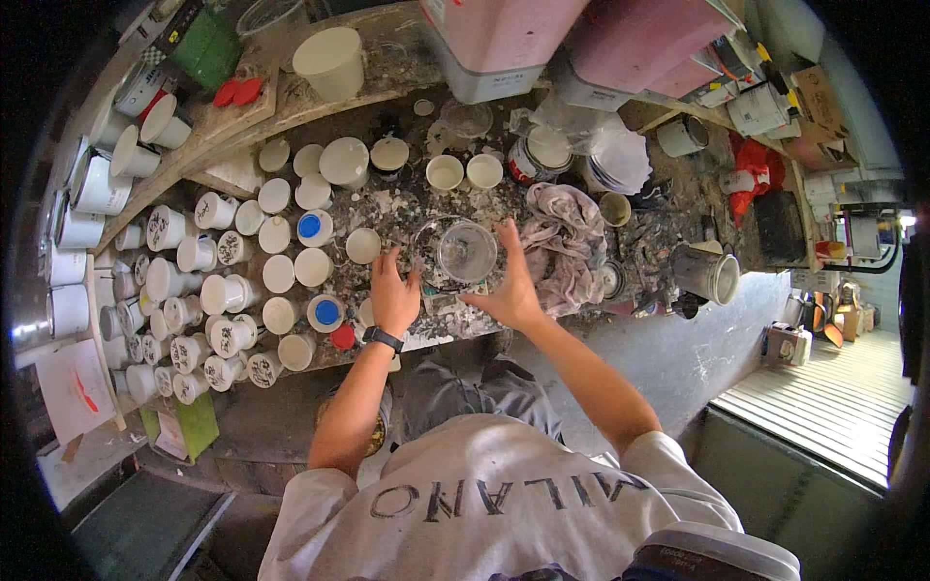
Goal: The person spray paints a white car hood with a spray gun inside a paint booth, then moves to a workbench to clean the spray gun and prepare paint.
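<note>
A clear plastic cup (466, 251) stands on a paint-spattered workbench (542, 320) in front of me. My left hand (393, 292) rests on the bench just left of the cup, fingers spread, with a dark watch (384, 339) on the wrist. My right hand (511, 278) lies open on the cup's right side, fingers stretched toward its rim; whether they touch it is unclear. Neither hand grips the cup. A stained grey rag (565, 242) lies bunched right of my right hand.
Many white pots and tubs (279, 274), some with blue lids (309, 227), crowd the bench's left. A red cap (342, 336) sits near my left wrist. Metal tins (712, 274) stand at right. Large pale containers (504, 44) rest on the shelf behind.
</note>
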A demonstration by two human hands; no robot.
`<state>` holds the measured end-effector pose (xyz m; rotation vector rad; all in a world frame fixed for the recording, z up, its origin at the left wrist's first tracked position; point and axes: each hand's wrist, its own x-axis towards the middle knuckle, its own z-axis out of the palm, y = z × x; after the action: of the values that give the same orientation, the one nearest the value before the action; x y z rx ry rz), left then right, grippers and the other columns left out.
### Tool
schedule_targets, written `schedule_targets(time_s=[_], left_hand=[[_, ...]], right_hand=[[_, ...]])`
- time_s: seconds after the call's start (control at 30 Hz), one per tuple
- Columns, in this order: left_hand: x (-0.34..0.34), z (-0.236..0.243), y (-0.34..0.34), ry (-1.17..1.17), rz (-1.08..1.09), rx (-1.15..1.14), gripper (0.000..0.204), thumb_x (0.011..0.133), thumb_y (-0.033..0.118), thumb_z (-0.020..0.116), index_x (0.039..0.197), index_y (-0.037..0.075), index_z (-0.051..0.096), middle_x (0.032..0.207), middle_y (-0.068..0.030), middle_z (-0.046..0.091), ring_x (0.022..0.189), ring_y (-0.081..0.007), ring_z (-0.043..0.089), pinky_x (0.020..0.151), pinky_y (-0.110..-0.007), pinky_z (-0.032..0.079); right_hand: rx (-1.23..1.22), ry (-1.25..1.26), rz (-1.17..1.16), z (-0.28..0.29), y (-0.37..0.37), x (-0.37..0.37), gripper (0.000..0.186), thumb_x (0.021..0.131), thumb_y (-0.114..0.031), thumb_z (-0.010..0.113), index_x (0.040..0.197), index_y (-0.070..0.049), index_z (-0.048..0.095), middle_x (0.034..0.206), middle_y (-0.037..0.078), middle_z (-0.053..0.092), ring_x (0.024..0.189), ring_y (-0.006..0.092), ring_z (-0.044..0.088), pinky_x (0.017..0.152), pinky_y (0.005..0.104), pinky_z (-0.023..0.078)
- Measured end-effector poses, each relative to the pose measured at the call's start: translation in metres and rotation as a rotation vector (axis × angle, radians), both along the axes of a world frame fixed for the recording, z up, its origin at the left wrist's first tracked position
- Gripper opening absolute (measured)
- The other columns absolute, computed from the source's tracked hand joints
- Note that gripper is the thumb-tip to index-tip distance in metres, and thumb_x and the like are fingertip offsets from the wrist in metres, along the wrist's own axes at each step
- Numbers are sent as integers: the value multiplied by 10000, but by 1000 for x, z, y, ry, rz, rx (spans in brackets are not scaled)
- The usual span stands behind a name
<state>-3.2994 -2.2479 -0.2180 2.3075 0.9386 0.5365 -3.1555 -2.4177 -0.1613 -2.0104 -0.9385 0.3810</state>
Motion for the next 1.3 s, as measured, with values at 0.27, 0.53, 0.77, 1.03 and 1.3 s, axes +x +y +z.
schedule_targets(time_s=[0.27, 0.53, 0.77, 1.03, 1.3], left_hand=[[5, -54, 2, 215, 34, -243, 338, 989, 265, 649, 1156, -29, 660, 910, -183, 721, 801, -367, 686, 738, -504, 535], [2, 18, 0, -311, 246, -730, 358, 1016, 288, 649, 1123, -53, 672, 849, -69, 651, 699, -131, 662, 616, -325, 604], [-125, 59, 83, -652, 558, -640, 430, 1010, 297, 665, 1241, -64, 623, 999, -74, 660, 875, -168, 664, 809, -366, 610], [-204, 4, 119, -667, 720, -707, 432, 1032, 254, 631, 1287, -90, 578, 1146, -125, 659, 919, -204, 674, 821, -372, 620], [-208, -11, 103, -584, 636, -557, 609, 1022, 264, 643, 1423, -145, 437, 1343, -250, 603, 1112, -249, 659, 911, -358, 566]], right_hand=[[294, -51, -234, -8, 12, 41, 1122, 727, -73, 876, 1593, -20, 163, 1496, 253, 461, 1333, 321, 533, 1035, 410, 507], [92, -191, -254, -45, 11, 92, 1221, 693, -90, 890, 1597, -16, 74, 1458, 315, 395, 1287, 480, 500, 1051, 484, 471], [-13, -161, -359, -17, -24, 29, 1107, 732, -121, 881, 1555, 20, 155, 1453, 326, 343, 1357, 522, 353, 1129, 550, 349], [-563, -5, -294, -74, 61, -70, 1406, 625, -496, 933, 1589, -29, 24, 1559, 377, 179, 1425, 545, 252, 1135, 649, 272], [-339, 174, -283, -46, 58, -46, 1298, 660, -421, 907, 1608, -16, 119, 1475, 296, 400, 1334, 445, 454, 1083, 549, 414]])
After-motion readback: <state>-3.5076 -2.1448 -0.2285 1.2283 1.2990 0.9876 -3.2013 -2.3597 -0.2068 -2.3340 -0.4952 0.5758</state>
